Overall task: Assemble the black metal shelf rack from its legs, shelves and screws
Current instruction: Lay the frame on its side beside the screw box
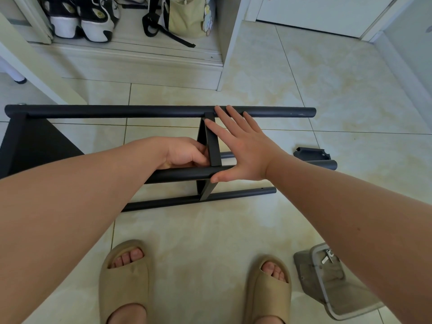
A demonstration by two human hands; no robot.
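1. Head view: the black metal shelf rack (pixel 149 112) lies on its side on the pale tiled floor (pixel 327 90), partly built. Its round black tubular legs (pixel 233 195) run left to right, and a thin black metal shelf (pixel 214 146) stands edge-on between them.
2. The steel is judged stiff and moderately heavy, and the painted tubes fairly slick. The frame may rack out of square until all the screws are tight.
3. Hold is best taken where shelf meets leg, not at the free tube ends.
4. The left hand (pixel 184 154) is curled at the shelf's left face beside the near leg. Whether its grip pinches a screw or the shelf edge cannot be told.
5. The right hand (pixel 243 150) is laid flat, fingers straight, and pressed on the shelf edge and far leg. Its grip is fully open and nothing is held.
6. A wider black shelf panel (pixel 35 146) is seen at the left end.
7. A small loose black metal part (pixel 312 154) lies beyond the tube ends. A clear plastic bag (pixel 327 284) lies beside the tan slippers (pixel 125 277).
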